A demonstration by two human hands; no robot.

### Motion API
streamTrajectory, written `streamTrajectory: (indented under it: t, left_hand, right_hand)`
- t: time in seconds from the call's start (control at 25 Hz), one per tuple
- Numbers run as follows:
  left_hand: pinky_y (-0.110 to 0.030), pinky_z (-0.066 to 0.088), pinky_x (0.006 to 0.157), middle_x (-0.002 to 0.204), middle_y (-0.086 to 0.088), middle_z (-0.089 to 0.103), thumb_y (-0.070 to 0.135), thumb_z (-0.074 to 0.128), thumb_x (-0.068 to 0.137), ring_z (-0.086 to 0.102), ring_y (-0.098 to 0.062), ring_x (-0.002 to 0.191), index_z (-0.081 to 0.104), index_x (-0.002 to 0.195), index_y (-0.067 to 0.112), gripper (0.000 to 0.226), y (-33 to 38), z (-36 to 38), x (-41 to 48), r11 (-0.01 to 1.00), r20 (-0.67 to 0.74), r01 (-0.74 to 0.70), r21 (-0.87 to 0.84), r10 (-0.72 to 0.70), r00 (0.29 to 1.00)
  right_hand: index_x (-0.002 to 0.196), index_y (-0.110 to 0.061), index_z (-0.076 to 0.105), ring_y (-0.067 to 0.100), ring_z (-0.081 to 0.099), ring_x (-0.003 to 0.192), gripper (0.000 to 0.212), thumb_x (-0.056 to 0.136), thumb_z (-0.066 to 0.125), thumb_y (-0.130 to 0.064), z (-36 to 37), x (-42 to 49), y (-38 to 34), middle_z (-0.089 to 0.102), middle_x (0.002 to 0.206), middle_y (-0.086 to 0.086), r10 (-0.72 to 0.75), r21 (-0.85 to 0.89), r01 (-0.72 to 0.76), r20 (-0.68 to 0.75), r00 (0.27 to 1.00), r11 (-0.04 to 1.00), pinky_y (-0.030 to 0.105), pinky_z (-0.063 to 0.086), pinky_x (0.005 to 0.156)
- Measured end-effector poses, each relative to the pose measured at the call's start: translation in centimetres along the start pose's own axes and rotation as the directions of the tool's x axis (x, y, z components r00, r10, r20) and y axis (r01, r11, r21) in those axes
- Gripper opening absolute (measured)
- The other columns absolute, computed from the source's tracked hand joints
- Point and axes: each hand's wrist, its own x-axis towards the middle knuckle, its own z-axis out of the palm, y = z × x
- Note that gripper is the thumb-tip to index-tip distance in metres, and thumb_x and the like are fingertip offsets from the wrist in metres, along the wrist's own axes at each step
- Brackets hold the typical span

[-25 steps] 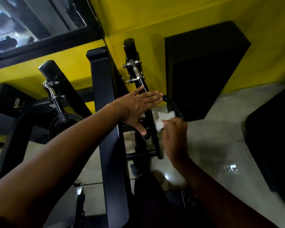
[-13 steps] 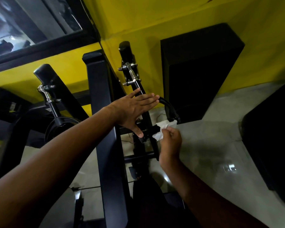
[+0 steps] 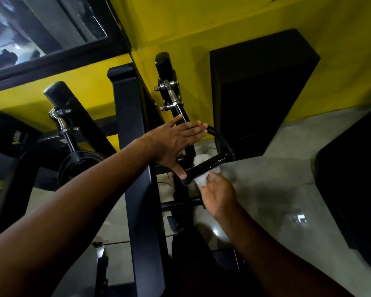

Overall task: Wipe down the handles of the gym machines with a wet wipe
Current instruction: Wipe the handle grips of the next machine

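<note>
One handle (image 3: 210, 165), long axis 8-to-2 o'clock; one wet wipe (image 3: 201, 180) wrapped around it. The right hand (image 3: 219, 194) pinches it; the left hand (image 3: 176, 142) lies spread.

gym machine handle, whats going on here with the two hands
A person is wiping a gym machine's black handle. The right hand pinches a white wet wipe that is wrapped around the handle. The left hand lies flat with straight fingers against the machine's upright bar, its thumb by the handle's end.
</note>
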Motion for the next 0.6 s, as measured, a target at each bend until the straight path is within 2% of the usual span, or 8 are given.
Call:
streamTrajectory:
  t: [0.12,0.2,0.24,0.32,0.36,0.4,0.48,0.6]
  left_hand:
    - [-0.050,-0.017,0.117,0.161,0.005,-0.025,0.093,0.047,0.064,-0.024,-0.013,0.147,-0.020,0.154,0.022,0.133,-0.1,0.2,-0.1,1.000,-0.015,0.008,-0.002,-0.008,1.000]
    - [-0.049,-0.018,0.117,0.161,0.005,-0.025,0.094,0.047,0.064,-0.024,-0.013,0.147,-0.019,0.154,0.022,0.133,0.0,0.0,-0.1,1.000,-0.007,0.005,-0.011,-0.005,1.000]
    - [-0.049,-0.018,0.117,0.161,0.005,-0.025,0.094,0.047,0.064,-0.025,-0.013,0.147,-0.019,0.154,0.022,0.133,0.0,0.1,0.0,1.000,-0.007,0.004,-0.018,-0.004,1.000]
    - [-0.048,-0.019,0.117,0.161,0.005,-0.025,0.094,0.046,0.064,-0.025,-0.013,0.146,-0.020,0.154,0.022,0.133,0.1,0.2,0.0,1.000,-0.014,0.007,-0.015,-0.007,1.000]
    - [-0.048,-0.019,0.117,0.161,0.005,-0.026,0.094,0.046,0.064,-0.025,-0.013,0.147,-0.020,0.154,0.022,0.132,0.1,0.2,-0.1,1.000,-0.014,0.007,-0.013,-0.007,1.000]
    - [-0.048,-0.019,0.117,0.160,0.005,-0.026,0.095,0.045,0.065,-0.025,-0.013,0.147,-0.020,0.153,0.023,0.132,0.1,0.1,-0.1,1.000,-0.011,0.006,-0.012,-0.006,1.000]
    - [-0.048,-0.020,0.116,0.161,0.005,-0.026,0.094,0.046,0.066,-0.026,-0.013,0.146,-0.020,0.154,0.023,0.131,0.0,0.1,-0.2,1.000,-0.010,0.006,-0.013,-0.006,1.000]
    - [-0.048,-0.020,0.117,0.161,0.005,-0.025,0.093,0.047,0.066,-0.026,-0.013,0.147,-0.019,0.154,0.022,0.131,-0.1,0.0,-0.4,1.000,-0.001,0.008,-0.014,-0.008,1.000]
  right_hand:
    - [0.130,0.000,0.054,0.028,0.063,0.113,0.031,0.102,0.040,-0.003,0.0,-1.5,1.4,0.063,0.127,0.021,-0.043,0.043,0.041,0.047,0.998,0.998,0.036,0.051,0.095]
    - [0.115,-0.005,0.062,0.023,0.065,0.108,0.019,0.097,0.055,-0.005,0.6,-2.8,2.2,0.068,0.115,0.014,-0.209,-0.229,0.208,0.018,0.978,0.951,0.034,0.054,0.093]
    - [0.105,-0.009,0.065,0.021,0.066,0.102,0.011,0.094,0.062,-0.008,0.5,-3.0,2.4,0.069,0.109,0.009,-0.387,-0.485,0.361,0.050,0.921,0.797,0.030,0.055,0.088]
    - [0.101,-0.013,0.066,0.016,0.061,0.096,0.010,0.092,0.067,-0.013,-0.1,-3.0,2.3,0.063,0.106,0.002,-0.664,-0.770,0.631,0.421,0.618,0.099,0.021,0.052,0.078]
    - [0.106,-0.012,0.068,0.016,0.056,0.098,0.015,0.091,0.067,-0.012,-0.3,-2.6,1.8,0.062,0.108,0.002,-0.635,-0.724,0.645,0.622,0.458,-0.244,0.019,0.049,0.077]
    - [0.109,-0.011,0.069,0.018,0.054,0.101,0.021,0.088,0.068,-0.009,-0.2,-1.9,0.8,0.063,0.109,0.003,-0.537,-0.640,0.604,0.755,0.377,-0.475,0.021,0.048,0.080]
    - [0.106,-0.010,0.072,0.025,0.059,0.100,0.028,0.079,0.073,-0.005,0.8,-0.8,-1.3,0.069,0.105,0.005,-0.278,-0.450,0.537,0.886,0.372,-0.714,0.032,0.053,0.083]
    - [0.099,-0.014,0.072,0.029,0.067,0.086,0.020,0.079,0.073,-0.010,2.8,0.0,-4.1,0.071,0.091,0.006,-0.033,-0.319,0.514,0.871,0.489,-0.797,0.040,0.052,0.081]
